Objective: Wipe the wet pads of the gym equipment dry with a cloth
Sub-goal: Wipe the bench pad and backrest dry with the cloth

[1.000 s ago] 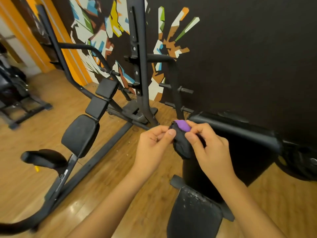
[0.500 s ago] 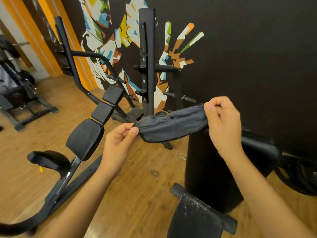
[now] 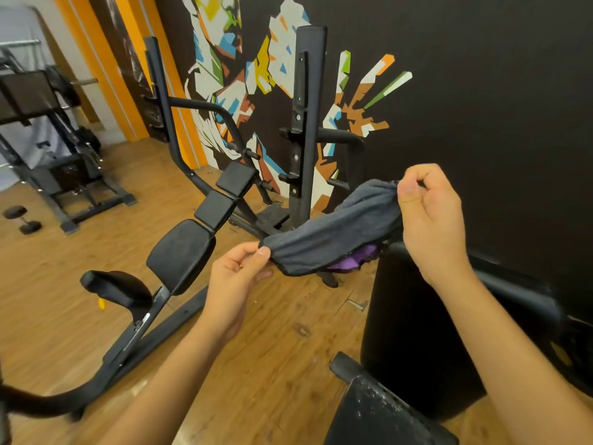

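Observation:
A grey cloth (image 3: 333, 237) with a purple underside is stretched in the air between my hands. My left hand (image 3: 239, 277) pinches its lower left corner. My right hand (image 3: 428, 220) grips its upper right end, higher up. Below, at the bottom edge, a black seat pad (image 3: 382, 415) shows water droplets on its surface. Behind it stands a tall black upright pad (image 3: 414, 332). To the left, a black incline bench has a back pad (image 3: 181, 255), two smaller pads (image 3: 215, 208) and a curved seat (image 3: 115, 289).
A black upright rack post (image 3: 306, 123) stands against the painted dark wall. A weight plate (image 3: 577, 354) sits at the right edge. Another bench frame (image 3: 48, 149) and a dumbbell (image 3: 22, 218) are at the far left on the wooden floor.
The cloth, bunched between both hands a second ago, has been pulled out into a long strip. My right hand rose to the right and my left moved down-left.

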`<state>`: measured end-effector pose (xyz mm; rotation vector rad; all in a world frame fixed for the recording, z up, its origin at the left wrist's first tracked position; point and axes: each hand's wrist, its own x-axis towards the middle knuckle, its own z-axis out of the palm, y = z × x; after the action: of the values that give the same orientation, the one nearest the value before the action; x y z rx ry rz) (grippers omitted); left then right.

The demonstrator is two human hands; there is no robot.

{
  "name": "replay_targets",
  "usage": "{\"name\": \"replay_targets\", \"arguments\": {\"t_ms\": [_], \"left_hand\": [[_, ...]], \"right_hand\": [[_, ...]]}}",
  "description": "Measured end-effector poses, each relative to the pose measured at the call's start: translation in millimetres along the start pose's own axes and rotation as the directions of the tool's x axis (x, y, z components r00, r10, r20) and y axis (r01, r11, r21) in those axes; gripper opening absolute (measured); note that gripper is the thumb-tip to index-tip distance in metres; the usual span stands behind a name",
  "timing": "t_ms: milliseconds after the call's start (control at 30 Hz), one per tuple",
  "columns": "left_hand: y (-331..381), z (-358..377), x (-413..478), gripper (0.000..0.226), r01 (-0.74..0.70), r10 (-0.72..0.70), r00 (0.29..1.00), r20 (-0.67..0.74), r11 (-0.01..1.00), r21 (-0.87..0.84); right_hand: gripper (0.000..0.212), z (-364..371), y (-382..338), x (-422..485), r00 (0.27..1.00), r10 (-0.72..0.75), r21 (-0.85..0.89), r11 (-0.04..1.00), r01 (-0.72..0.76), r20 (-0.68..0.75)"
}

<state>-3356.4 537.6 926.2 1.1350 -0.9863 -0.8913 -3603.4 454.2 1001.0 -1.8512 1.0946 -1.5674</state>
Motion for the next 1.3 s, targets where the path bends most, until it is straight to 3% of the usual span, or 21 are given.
{"name": "replay_targets", "arguments": {"t_ms": [100,200,234,334,401,467,568,701,835,935,1035,1102,1135,1202,1235,1302], "left_hand": [[-4.3,-16.7,-6.8,0.017,-0.078,0.067,0.99,0.128,0.994,0.082],[-7.4,-25.4,-15.2,0.036,-0.121,0.038,0.898,0.438,0.979,0.163],[-7.4,-24.3,-16.4,0.04,-0.142,0.014,0.88,0.474,0.962,0.235],[-8.3,-15.9,-9.8,0.048,-0.193,0.054,0.954,0.296,0.865,0.463],[-8.2,-8.3,-3.0,0.04,-0.206,0.117,0.972,0.203,0.841,0.501],[-6.8,5.0,2.9,0.041,-0.239,0.101,0.953,0.286,0.831,0.502],[-2.6,34.1,5.1,0.072,-0.228,-0.004,0.917,0.4,0.818,0.529],[-4.0,47.7,9.6,0.023,-0.217,0.036,0.921,0.387,0.873,0.436],[8.2,40.2,6.8,0.018,-0.181,0.086,0.964,0.25,0.905,0.386],[23.2,28.4,9.5,0.019,-0.204,0.093,0.96,0.265,0.882,0.426],[35.9,13.2,18.9,0.021,-0.124,0.026,0.957,0.288,0.936,0.329],[40.2,6.0,22.6,0.013,-0.005,-0.053,0.938,0.343,0.986,0.166],[41.2,3.8,23.1,0.012,0.086,-0.094,0.922,0.376,0.996,0.04],[40.3,-0.5,21.4,0.033,0.271,-0.17,0.892,0.419,0.943,-0.194],[38.4,-2.1,19.8,0.046,0.321,-0.18,0.884,0.432,0.905,-0.28],[33.2,-5.7,16.1,0.076,0.34,-0.144,0.883,0.446,0.852,-0.397]], "right_hand": [[0.013,-3.8,-4.0,9.2,0.99,-0.036,-0.062,0.997,0.045,0.133],[0.014,-3.0,-9.2,14.0,0.978,-0.03,-0.03,0.999,0.037,0.207],[0.014,-2.0,-10.6,15.0,0.972,-0.022,-0.013,1.0,0.026,0.234],[0.016,3.5,-11.2,14.5,0.946,-0.011,0.003,1.0,0.01,0.325],[0.017,8.4,-11.7,12.2,0.924,-0.012,-0.012,1.0,0.018,0.382],[0.018,13.6,-13.3,8.6,0.908,-0.018,0.03,1.0,0.006,0.42],[0.018,19.6,-14.3,6.0,0.908,-0.044,0.002,0.999,0.048,0.416],[0.015,14.9,-13.1,4.4,0.913,-0.066,-0.032,0.996,0.086,0.402],[0.013,-1.7,-3.9,4.0,0.931,-0.034,-0.127,0.988,0.086,0.364],[0.012,-13.6,3.1,1.3,0.923,-0.011,-0.193,0.977,0.092,0.385],[0.013,-23.3,12.1,1.5,0.888,0.116,-0.233,0.972,-0.01,0.446],[0.009,-27.9,12.1,2.3,0.855,0.242,-0.071,0.969,-0.237,0.458],[0.003,-29.5,11.4,1.5,0.817,0.306,0.062,0.922,-0.382,0.489],[0.021,-31.6,11.4,-4.5,0.731,0.329,0.336,0.725,-0.601,0.598],[0.034,-31.7,12.6,-8.3,0.714,0.293,0.438,0.625,-0.647,0.636],[0.057,-28.4,16.5,-17.0,0.725,0.241,0.535,0.535,-0.654,0.646]]}}
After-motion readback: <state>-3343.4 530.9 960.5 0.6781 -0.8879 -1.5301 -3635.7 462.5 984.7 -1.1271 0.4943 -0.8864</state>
